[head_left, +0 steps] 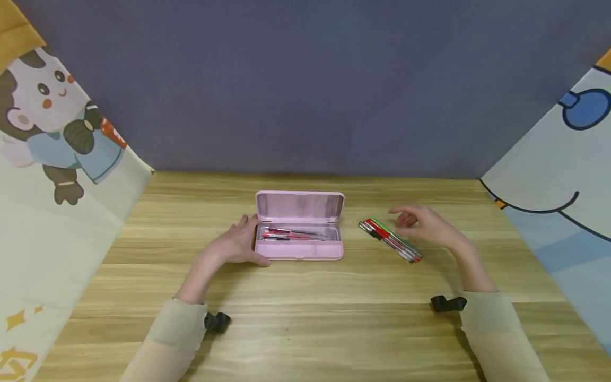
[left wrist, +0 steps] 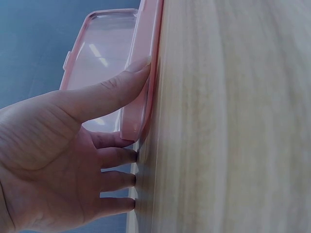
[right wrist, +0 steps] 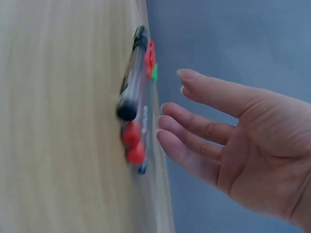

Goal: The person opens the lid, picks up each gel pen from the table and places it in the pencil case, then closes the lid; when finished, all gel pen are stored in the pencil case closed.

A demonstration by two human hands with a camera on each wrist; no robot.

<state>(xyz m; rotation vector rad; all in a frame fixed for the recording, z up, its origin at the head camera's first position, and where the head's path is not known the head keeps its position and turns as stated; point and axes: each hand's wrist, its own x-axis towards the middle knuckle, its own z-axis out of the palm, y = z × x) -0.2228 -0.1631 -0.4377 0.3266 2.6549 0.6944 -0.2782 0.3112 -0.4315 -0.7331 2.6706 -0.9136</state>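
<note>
A pink pencil case [head_left: 299, 249] lies open mid-table, its lid [head_left: 299, 206] standing up at the back and a few red and dark pens [head_left: 291, 234] inside. My left hand [head_left: 238, 244] rests against the case's left end. In the left wrist view the left hand [left wrist: 97, 141] lays its straight thumb along the case [left wrist: 138, 97] wall, with the fingertips on the table. A loose bundle of red, green and black pens [head_left: 390, 240] lies right of the case. My right hand [head_left: 425, 223] hovers just above it, fingers relaxed, holding nothing. In the right wrist view the right hand [right wrist: 218, 136] stays apart from the bundle [right wrist: 133, 111].
The wooden table [head_left: 305, 318] is walled by a grey-blue backdrop [head_left: 305, 79] and cartoon-printed cloth panels at the left [head_left: 57, 159] and right [head_left: 549, 175]. Black camera clips sit at both wrists [head_left: 217, 321] [head_left: 448, 303].
</note>
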